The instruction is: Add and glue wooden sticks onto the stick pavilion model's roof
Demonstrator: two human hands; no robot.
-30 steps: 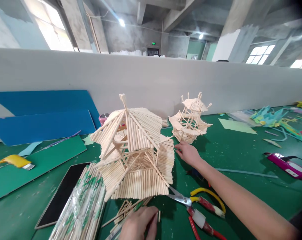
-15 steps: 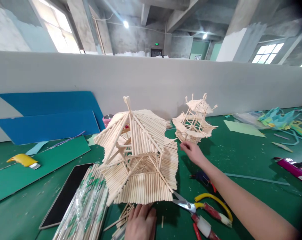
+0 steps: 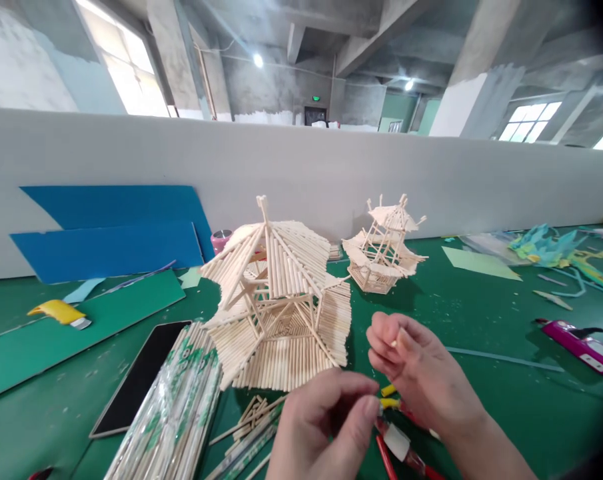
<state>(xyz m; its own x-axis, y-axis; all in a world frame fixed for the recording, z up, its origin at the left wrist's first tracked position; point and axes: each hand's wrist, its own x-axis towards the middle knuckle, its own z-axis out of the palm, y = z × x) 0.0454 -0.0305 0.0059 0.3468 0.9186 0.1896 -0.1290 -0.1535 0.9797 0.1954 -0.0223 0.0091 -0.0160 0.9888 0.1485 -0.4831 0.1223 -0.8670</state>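
My right hand point(image 3: 421, 363) is raised right of the large model, thumb and fingers pinching a small pale piece of wooden stick point(image 3: 394, 344), only its end showing. My left hand point(image 3: 326, 423) is in front of the large model, thumb and forefinger pressed together; what they hold, if anything, I cannot make out. The large stick pavilion point(image 3: 286, 363), with its pointed roof and wide lower eave, stands just beyond my left hand. Loose short sticks point(image 3: 251, 420) lie left of that hand. Yellow-handled scissors point(image 3: 390, 403) are mostly hidden behind my hands.
Behind to the right stands a smaller stick pavilion point(image 3: 384, 260). On the left lie wrapped stick bundles point(image 3: 166, 407), a dark flat tablet-like slab point(image 3: 138, 377), a yellow cutter point(image 3: 58, 311) and blue boards point(image 3: 111, 250). A purple device point(image 3: 578, 347) is at far right.
My right hand has come back from beside the smaller pavilion toward me. My left hand has lifted from the loose sticks and moved right, near the right hand. The view has shifted slightly.
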